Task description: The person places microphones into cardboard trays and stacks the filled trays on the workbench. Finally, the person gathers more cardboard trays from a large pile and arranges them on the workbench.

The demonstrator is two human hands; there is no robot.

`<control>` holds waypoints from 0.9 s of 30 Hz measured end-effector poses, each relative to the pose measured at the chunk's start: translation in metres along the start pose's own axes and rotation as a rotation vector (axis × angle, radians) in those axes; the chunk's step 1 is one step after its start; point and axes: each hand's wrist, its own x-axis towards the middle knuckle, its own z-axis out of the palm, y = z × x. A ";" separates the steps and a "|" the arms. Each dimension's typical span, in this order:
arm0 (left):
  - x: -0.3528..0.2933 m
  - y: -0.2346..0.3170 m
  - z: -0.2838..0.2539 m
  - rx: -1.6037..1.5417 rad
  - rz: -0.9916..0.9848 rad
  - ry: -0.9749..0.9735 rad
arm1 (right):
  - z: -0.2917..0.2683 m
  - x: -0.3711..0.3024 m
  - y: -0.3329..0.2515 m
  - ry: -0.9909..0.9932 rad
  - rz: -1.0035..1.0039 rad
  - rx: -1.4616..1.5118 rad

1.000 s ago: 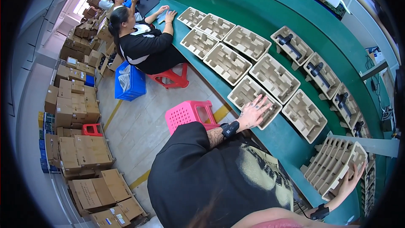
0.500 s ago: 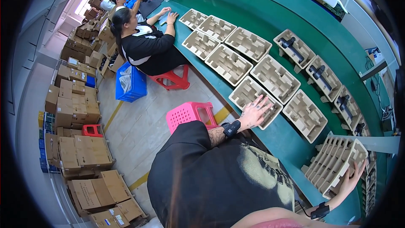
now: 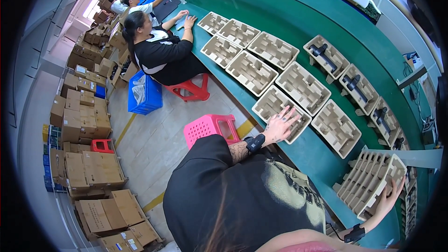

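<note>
A long green conveyor belt (image 3: 261, 28) is carrying a double row of beige moulded-pulp trays along a packing line. Near its front edge, the person's left hand (image 3: 280, 126) is lying flat, fingers spread, on one empty moulded-pulp tray (image 3: 275, 112), gripping nothing. At the belt's right end, the right hand (image 3: 389, 198) is holding up a tilted stack of pulp trays (image 3: 368, 182), fingers curled against its lower edge. A seated co-worker in black (image 3: 163, 51) is working farther along, beside a pink plastic stool (image 3: 210, 128).
</note>
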 end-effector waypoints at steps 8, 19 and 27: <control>0.001 0.000 0.002 0.008 -0.006 0.007 | -0.002 0.000 -0.007 -0.021 0.057 0.117; 0.001 0.000 0.003 0.001 0.008 0.036 | -0.003 -0.001 -0.003 0.006 -0.006 0.015; 0.000 0.003 0.001 0.005 0.007 0.035 | -0.005 0.000 -0.001 0.002 -0.020 0.007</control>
